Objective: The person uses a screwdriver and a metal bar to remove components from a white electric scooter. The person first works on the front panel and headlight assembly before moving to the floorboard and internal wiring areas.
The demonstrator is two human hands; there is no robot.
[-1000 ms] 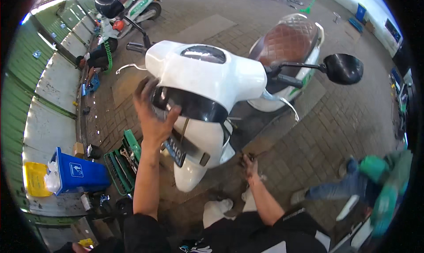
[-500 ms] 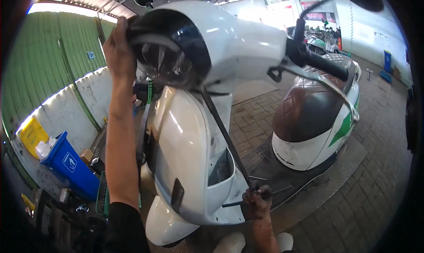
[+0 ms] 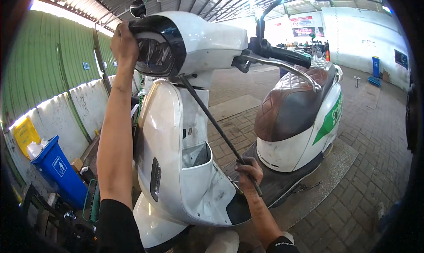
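Note:
A white scooter stands before me, its round headlight (image 3: 155, 54) in a black surround (image 3: 176, 43). My left hand (image 3: 124, 44) is closed around the left edge of the headlight housing, the fingers partly hidden behind it. A long dark T-handle wrench (image 3: 212, 119) slants down from beneath the headlight, its upper end against the underside of the white handlebar cover (image 3: 214, 41). My right hand (image 3: 250, 171) is wrapped around the wrench's lower end, above the footboard. Below the headlight is the white front panel (image 3: 161, 133), with an open storage pocket (image 3: 196, 158) behind it.
The brown and black seat (image 3: 287, 107) lies beyond the brake lever (image 3: 287, 67) and black handlebar grip (image 3: 289, 56). A metal plate (image 3: 331, 173) lies under the scooter. At left stand a blue bin (image 3: 62, 171) with a yellow lid and a green corrugated wall (image 3: 37, 72).
The view has shifted, putting the scooter further left. The wrench's crossbar, sideways in my right hand before, has turned and now points down past the fingers. My left hand stays on the housing.

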